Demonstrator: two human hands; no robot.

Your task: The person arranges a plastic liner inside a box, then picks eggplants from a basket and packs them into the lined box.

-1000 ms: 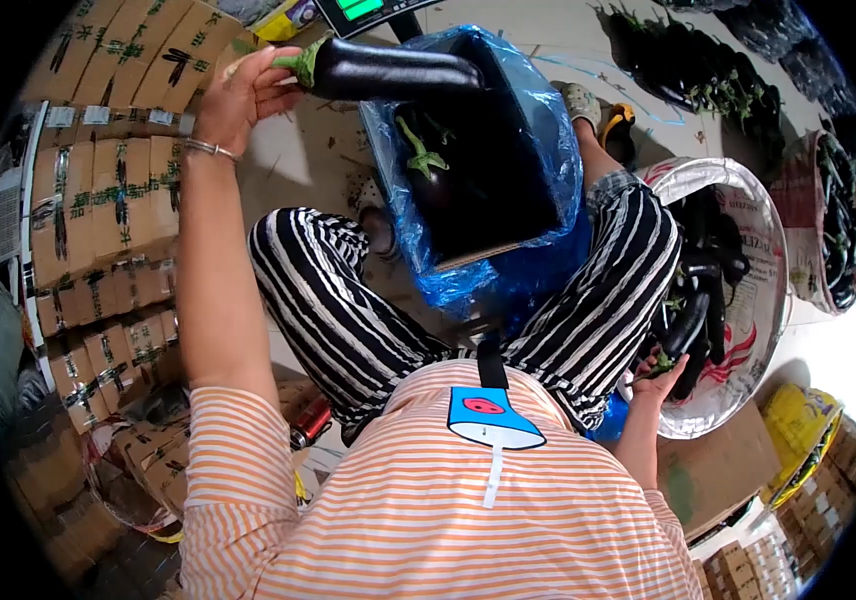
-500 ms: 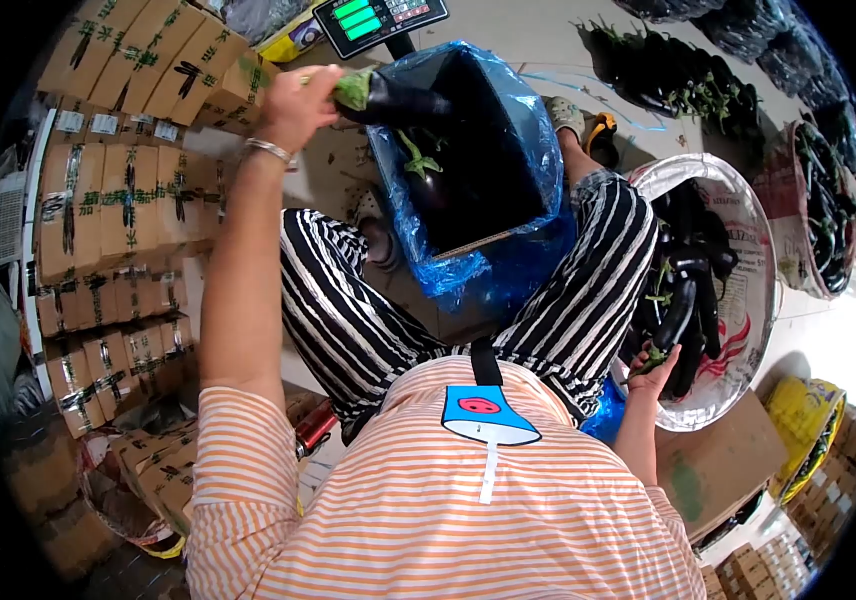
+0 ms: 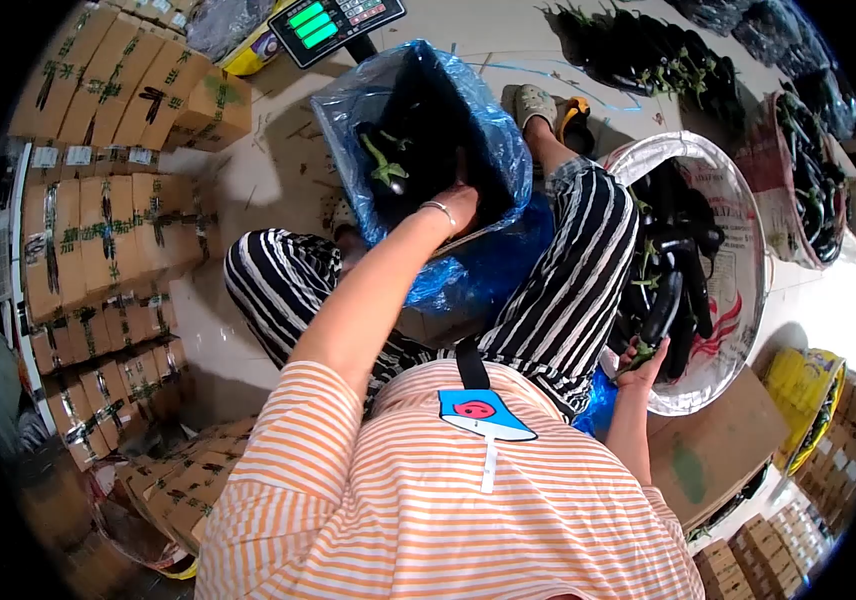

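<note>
My left hand [image 3: 459, 203] reaches into the near right part of a box lined with blue plastic [image 3: 515, 150]. Its fingers are mostly lost in the dark interior, so its grip cannot be made out. Inside the box at the left lies an eggplant with a green stem [image 3: 388, 172], and another stem shows just beyond it. My right hand [image 3: 645, 366] is closed round the stem end of a dark eggplant [image 3: 661, 308] at the near edge of a white woven sack [image 3: 745, 290]. More eggplants fill the sack around it.
A scale display [image 3: 333, 25] stands beyond the box. Stacked cartons [image 3: 98, 235] line the left side. Eggplants lie on the floor [image 3: 648, 60] at the far right, near another filled sack [image 3: 810, 180]. A yellow bag [image 3: 803, 395] and a cardboard box [image 3: 713, 455] are at the near right.
My left hand has swung right and down into the box; the eggplant it held above the left rim is no longer visible in it. My right hand stays at the sack.
</note>
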